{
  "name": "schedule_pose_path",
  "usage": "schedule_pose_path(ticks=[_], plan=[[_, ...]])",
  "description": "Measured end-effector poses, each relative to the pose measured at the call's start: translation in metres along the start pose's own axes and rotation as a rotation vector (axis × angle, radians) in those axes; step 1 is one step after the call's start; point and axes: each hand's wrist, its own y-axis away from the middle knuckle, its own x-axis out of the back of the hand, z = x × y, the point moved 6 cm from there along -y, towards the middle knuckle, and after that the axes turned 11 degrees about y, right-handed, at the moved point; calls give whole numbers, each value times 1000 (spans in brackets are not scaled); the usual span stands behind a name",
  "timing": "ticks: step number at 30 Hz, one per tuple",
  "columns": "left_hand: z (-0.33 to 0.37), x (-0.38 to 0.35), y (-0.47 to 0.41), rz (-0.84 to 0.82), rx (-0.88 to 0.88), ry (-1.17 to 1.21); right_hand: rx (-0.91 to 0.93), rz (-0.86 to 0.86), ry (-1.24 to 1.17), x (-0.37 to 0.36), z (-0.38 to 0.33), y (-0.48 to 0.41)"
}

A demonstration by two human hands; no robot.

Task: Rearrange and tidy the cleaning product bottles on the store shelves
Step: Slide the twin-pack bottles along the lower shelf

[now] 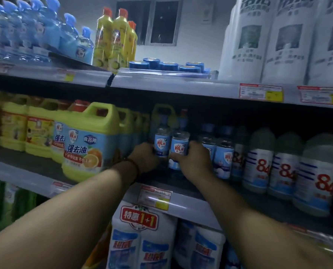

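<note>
My left grip [144,155] is curled round the lower part of a small clear bottle with a blue label [161,141]. My right grip [193,160] is clamped on its twin bottle [179,147], thumb across the front of the label. The two bottles stand upright and touch each other, toward the back of the middle shelf [25,165]. A dark cord bracelet [135,167] sits on my left wrist.

Just right of my right grip stand more blue-labelled bottles [222,159] of the same kind, and beyond them a row of white "84" bottles [284,167]. Left of my left grip stands a big yellow jug [88,144] with a handle and an orange on its label, and more yellow jugs [13,127] run on past it.

On the shelf above are blue bottles [51,33], yellow bottles with orange caps [113,39], flat blue rolls [167,66] and tall white containers [290,41]. Below, white packs marked "1+1" [140,239] stand under the price tags [155,196].
</note>
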Motion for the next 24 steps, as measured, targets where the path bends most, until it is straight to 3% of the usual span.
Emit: schedule_pose_path(ticks=[6,15,24], plan=[[-21,-10,-20,20,-23,43,-29,101,198,-18,-7,-3],[-26,-1,-14,98,-45,69,-76,49,390,-22,2,5],[-32,-2,-24,102,16,6,-94,87,350,-18,0,9]])
